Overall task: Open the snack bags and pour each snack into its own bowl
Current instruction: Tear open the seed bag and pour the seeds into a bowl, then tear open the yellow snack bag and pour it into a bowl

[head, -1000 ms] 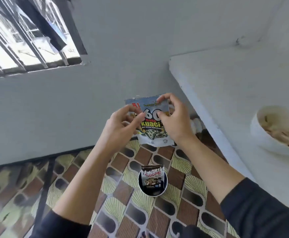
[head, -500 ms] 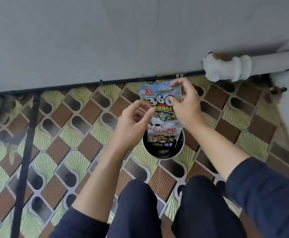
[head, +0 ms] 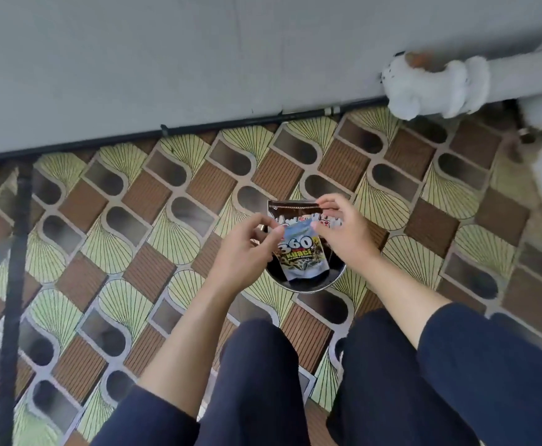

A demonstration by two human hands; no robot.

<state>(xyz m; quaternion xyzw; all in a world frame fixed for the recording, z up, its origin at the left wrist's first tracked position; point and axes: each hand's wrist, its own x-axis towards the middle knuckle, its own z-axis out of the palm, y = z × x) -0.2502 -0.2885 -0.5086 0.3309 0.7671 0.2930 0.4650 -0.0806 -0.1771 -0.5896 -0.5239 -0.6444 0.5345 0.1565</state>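
Observation:
A small silver and blue seed bag (head: 298,257) marked "360 Kuaci" hangs upright over a dark round container (head: 308,283) on the floor. My left hand (head: 243,252) pinches its top left corner and my right hand (head: 340,233) pinches its top right corner. Behind the seed bag a dark brown snack bag (head: 292,209) stands in the same container, mostly hidden by the hands and the seed bag. I cannot tell whether the top of the seed bag is torn.
The patterned floor (head: 153,220) spreads all around the container. A grey wall (head: 198,59) runs along the back, with a white pipe fitting (head: 437,86) at the upper right. A black rod (head: 15,284) lies at the left. My knees (head: 263,365) are just below the container.
The view has tilted down from the counter and window to the floor. Both hands have lowered the seed bag until it hangs over the container.

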